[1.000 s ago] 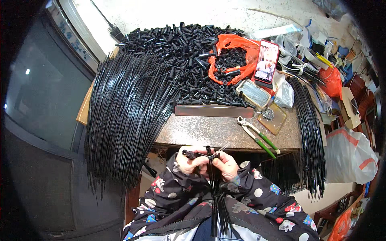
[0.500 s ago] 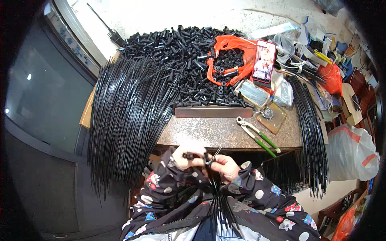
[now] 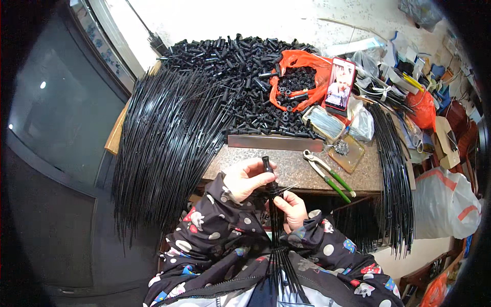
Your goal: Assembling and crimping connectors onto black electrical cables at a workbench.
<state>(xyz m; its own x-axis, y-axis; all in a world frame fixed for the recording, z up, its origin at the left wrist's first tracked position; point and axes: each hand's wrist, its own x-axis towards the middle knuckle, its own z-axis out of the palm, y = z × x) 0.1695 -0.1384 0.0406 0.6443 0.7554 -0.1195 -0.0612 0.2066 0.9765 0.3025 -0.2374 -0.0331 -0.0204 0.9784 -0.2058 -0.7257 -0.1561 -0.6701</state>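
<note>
**A bunch of thin black sticks [image 3: 276, 233], held up in front**

The loose ends spread out nearest the body. Higher up, the right hand [image 3: 292, 210] is nearly closed, its thumb on the sticks; some of its fingers are hidden. Just past it, the left hand [image 3: 247, 180] curls its thumb and fingers around a black tube [image 3: 266, 163] at the bunch's top. The bunch looks light, bendy and smooth, so it could slip. The narrow top seems the best place to hold. Farther off are the table [image 3: 243, 159], green-handled pincers [image 3: 330, 177] and a big pile of black tubes [image 3: 250, 115].
</note>
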